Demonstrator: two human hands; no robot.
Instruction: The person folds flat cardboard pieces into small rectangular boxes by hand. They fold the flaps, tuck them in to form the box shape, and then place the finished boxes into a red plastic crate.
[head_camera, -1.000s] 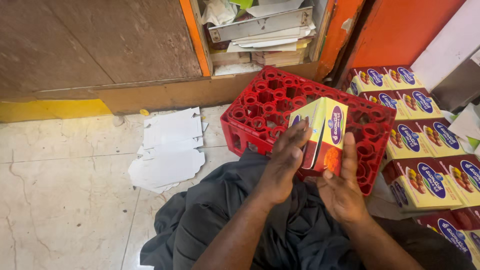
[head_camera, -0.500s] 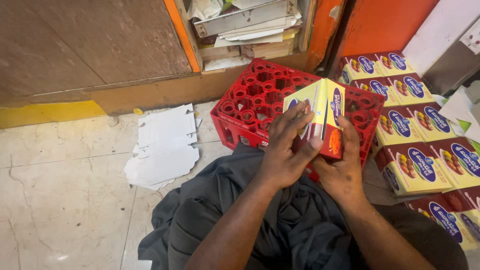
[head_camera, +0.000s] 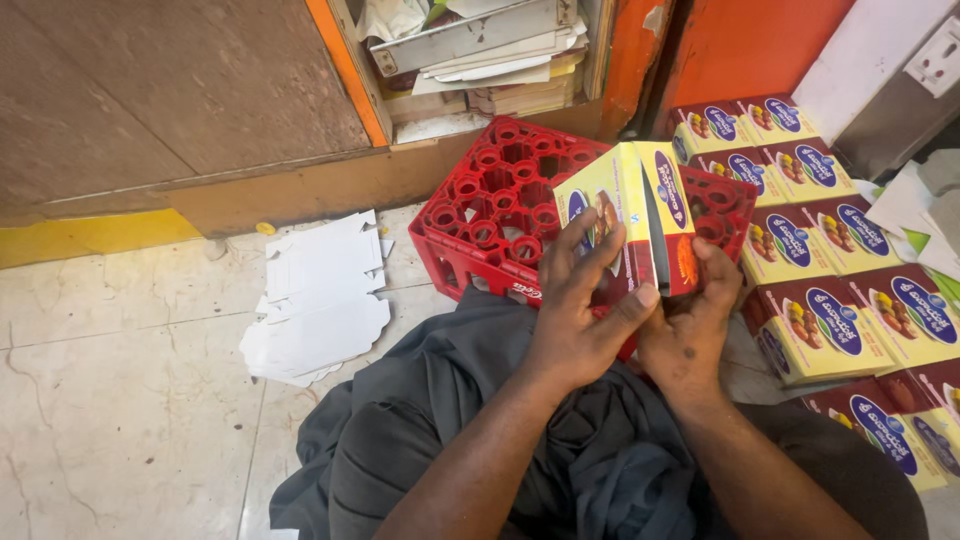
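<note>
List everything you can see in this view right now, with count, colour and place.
carton: one, yellow and red, held over the crate in both hands, partly folded
crate: one, red plastic, upside down on the floor ahead
finished boxes: about ten in view, yellow and red with blue ovals, in rows at right
flat blanks: a small pile, white, on the tiled floor at left
papers: a stack, whitish, on the shelf at top
dark cloth: grey, over the lap
left hand: on the carton's front face
right hand: on the carton's lower right edge

L hand (head_camera: 580, 310), R hand (head_camera: 690, 335) side-by-side, fingers curled.
</note>
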